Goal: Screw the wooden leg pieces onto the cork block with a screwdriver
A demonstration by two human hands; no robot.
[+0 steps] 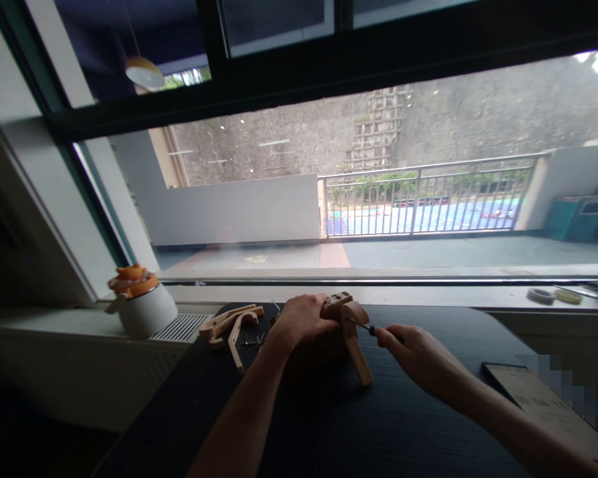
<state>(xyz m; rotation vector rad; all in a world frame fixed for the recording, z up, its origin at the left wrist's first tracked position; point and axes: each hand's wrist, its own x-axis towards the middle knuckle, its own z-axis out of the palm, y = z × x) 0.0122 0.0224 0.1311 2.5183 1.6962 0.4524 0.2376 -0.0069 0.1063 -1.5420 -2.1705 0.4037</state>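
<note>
My left hand (pixel 301 320) is closed over the top of a brown block-like body (pixel 319 355), which sits on the dark table; its shaded side makes its kind hard to tell. Against the right end of that body stands a curved pale wooden piece (pixel 355 345), its lower leg slanting down to the right. My right hand (pixel 411 348) grips the dark handle of a screwdriver (pixel 371 328), whose thin shaft points left with the tip at the wooden piece. Whether the tip sits in a screw cannot be made out.
More curved wooden pieces (pixel 239 325) lie left of my left hand, with small metal parts (pixel 252 342) beside them. A tablet-like device (pixel 523 388) rests at the table's right. On the sill stand a white container with an orange top (pixel 147 309) and tape rolls (pixel 541 296).
</note>
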